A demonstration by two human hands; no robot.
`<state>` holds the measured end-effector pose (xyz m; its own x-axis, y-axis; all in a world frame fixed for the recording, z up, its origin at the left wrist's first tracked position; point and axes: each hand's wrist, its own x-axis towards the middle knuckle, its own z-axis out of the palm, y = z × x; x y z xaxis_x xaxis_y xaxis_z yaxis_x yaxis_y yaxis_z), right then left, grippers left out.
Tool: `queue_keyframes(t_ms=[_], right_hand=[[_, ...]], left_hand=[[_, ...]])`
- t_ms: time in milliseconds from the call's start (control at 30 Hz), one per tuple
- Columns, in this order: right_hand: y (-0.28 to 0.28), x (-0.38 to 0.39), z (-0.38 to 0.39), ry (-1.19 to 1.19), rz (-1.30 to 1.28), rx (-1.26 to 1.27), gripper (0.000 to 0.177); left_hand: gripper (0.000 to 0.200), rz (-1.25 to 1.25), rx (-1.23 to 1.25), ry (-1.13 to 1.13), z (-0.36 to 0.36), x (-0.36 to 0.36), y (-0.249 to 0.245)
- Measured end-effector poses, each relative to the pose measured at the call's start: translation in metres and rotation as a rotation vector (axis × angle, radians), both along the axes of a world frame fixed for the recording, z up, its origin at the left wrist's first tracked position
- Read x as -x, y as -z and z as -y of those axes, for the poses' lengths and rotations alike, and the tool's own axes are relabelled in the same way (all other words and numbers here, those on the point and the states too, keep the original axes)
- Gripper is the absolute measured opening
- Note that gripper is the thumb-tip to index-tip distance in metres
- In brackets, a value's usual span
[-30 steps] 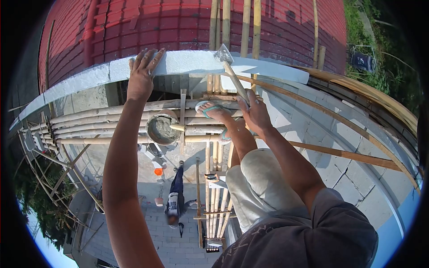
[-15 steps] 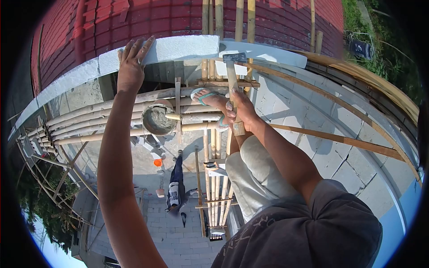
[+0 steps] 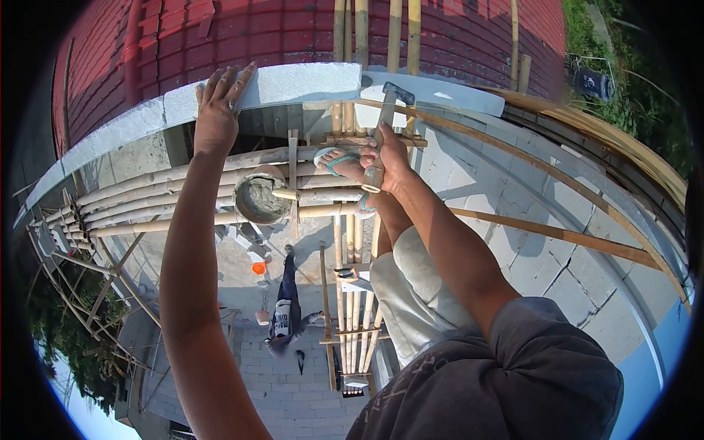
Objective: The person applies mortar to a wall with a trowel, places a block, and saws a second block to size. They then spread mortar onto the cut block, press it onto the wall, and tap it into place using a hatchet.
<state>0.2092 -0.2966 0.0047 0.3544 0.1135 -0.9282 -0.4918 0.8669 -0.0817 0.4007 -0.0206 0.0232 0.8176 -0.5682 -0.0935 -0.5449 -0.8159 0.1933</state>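
My left hand lies with fingers spread over the top edge of a long white block on the wall. My right hand is wrapped round the wooden handle of a hammer. Its dark head points up toward the wall, close to the joint where the long block meets another pale block. Between my arms, a bucket of wet grey mortar rests on the bamboo poles, with a light-coloured tool handle sticking out to the right.
I stand in sandals on bamboo scaffold poles, high above paved ground. A person is on the ground below, near an orange container. Wooden boards slant on the right. Red roof tiles lie beyond the wall.
The hammer has tilted, its head swinging right and its handle end left, with my right hand turning along. My left hand stays on the block. The person below has shifted slightly.
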Motion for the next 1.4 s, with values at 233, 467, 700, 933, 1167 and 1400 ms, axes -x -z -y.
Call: queue_keyframes(t_ms=[233,467,700,933,1167,1400], right_hand=[[-0.005,-0.005,-0.005,-0.057,0.024,0.034,0.033],[-0.026,0.018,-0.001,-0.240,-0.021,0.229,0.029],[-0.076,0.108,0.020,-1.232,0.226,0.888,0.029],[-0.051,0.015,0.006,-1.111,0.721,1.520,0.036],[-0.029,0.015,0.005,-1.327,0.608,1.576,0.034],[-0.034,0.013,0.005,-1.282,0.587,1.492,0.032]], left_hand=[[0.090,0.000,-0.030,-0.002,-0.001,-0.001,0.001],[0.085,0.000,-0.061,-0.021,0.005,0.000,-0.001],[0.085,0.054,-0.144,0.006,0.000,0.001,0.003],[0.082,0.050,-0.094,0.001,0.000,0.001,0.004],[0.081,0.033,-0.101,-0.010,-0.001,0.002,0.005],[0.082,0.019,-0.150,-0.011,-0.001,0.001,0.004]])
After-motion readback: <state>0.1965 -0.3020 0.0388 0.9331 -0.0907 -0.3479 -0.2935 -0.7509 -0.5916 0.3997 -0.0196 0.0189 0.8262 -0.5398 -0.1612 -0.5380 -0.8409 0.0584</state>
